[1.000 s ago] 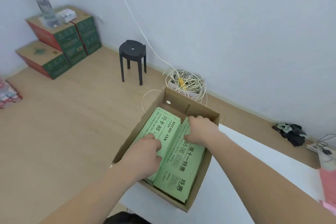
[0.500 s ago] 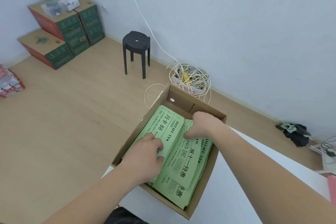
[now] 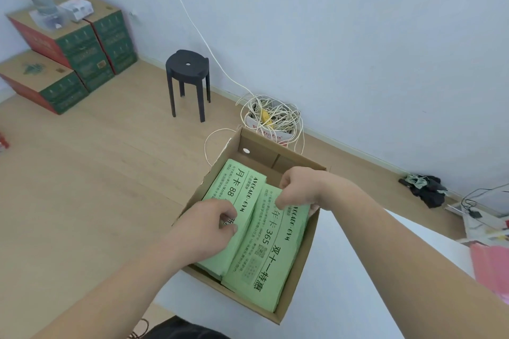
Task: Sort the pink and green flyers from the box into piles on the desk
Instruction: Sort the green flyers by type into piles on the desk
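The desk (image 3: 325,305) carries the box (image 3: 264,154) at its corner. Inside the box, green flyers (image 3: 264,256) are stacked in two rows. The right row's far end is pinched by the right hand (image 3: 300,190); the left row is gripped by the curled left hand (image 3: 203,231). Lifting level is advised, so that loose sheets are not shed.

Right hand (image 3: 300,190): was lying over the far end of the right green flyers (image 3: 264,256), now pinches that far edge and has lifted it off the box (image 3: 301,270) floor; "365" line newly exposed. Left hand (image 3: 203,231): fingers curled tighter at the left green flyers (image 3: 239,187), right edge
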`<state>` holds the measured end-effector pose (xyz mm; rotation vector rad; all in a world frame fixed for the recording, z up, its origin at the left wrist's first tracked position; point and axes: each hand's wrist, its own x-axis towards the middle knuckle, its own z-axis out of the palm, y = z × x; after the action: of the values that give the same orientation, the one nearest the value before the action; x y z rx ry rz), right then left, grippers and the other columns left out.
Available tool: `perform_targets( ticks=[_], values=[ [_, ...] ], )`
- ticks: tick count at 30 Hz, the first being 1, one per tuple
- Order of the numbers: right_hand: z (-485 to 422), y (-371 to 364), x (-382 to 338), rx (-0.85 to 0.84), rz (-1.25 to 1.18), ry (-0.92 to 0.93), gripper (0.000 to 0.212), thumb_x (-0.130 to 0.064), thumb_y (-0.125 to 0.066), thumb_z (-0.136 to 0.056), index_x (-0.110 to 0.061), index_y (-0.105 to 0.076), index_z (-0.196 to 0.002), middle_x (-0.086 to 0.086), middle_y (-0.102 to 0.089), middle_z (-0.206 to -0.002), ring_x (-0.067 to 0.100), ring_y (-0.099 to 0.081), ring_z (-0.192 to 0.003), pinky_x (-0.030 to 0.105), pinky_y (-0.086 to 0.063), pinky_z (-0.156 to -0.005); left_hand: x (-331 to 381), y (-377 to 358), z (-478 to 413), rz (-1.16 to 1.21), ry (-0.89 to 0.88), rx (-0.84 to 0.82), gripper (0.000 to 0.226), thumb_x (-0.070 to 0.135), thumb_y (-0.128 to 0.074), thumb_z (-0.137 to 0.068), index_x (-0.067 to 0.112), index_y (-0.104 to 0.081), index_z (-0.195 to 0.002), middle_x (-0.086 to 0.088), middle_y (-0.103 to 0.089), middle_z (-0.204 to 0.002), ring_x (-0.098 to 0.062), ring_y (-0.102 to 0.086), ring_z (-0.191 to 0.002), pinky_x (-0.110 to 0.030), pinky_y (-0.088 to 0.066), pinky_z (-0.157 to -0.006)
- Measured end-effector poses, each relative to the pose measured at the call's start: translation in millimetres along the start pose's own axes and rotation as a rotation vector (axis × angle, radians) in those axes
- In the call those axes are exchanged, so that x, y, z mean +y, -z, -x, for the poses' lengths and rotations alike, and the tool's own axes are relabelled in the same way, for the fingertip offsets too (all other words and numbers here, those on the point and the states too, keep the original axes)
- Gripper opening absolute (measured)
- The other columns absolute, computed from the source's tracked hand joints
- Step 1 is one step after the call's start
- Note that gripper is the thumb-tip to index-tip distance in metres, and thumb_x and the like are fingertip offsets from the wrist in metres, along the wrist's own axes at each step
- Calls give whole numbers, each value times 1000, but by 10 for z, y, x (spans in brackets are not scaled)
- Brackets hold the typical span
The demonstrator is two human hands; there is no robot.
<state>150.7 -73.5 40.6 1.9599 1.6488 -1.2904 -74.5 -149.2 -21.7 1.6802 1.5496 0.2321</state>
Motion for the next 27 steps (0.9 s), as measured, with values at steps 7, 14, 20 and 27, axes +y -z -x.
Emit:
perform_targets(
  ticks=[7,14,20,27],
  values=[
    [166,-222,99,144,-304,17,52,-1,-63,-81,-17,-49,-129,7,-65,-113,27,-72,-95,38,-64,-72,144,110,-97,73,-72,7,41,32,-69,-94,36,-57,-133,21,-56,-122,-1,-60,-103,-29,-57,-86],
    [452,-558,76,360,-583,100,16,2,-52,-87,-5,-66,-93,23,-74,-92,32,-76,-76,36,-57,-57,504,289,-234,-89,-370,-116,84,19,-71,-93,42,-24,-159,25,-33,-156,-1,-26,-148,-20,-21,-120],
    [899,41,-174,552,-388,341,23,-1,-52,-86,-18,-66,-92,10,-73,-85,26,-72,-75,38,-64,-68,1076,762,-313,26,-469,34,59,16,-72,-89,42,-54,-138,19,-56,-116,-1,-57,-108,-15,-49,-87],
    [1240,336,-82,712,-91,437,29,-5,-61,-91,-23,-51,-111,-9,-62,-101,3,-58,-85,20,-46,-66,1531,898,-175,-61,-483,-134,17,14,-61,-96,29,-68,-99,12,-73,-84,-3,-72,-69,-14,-50,-51]
  ],
)
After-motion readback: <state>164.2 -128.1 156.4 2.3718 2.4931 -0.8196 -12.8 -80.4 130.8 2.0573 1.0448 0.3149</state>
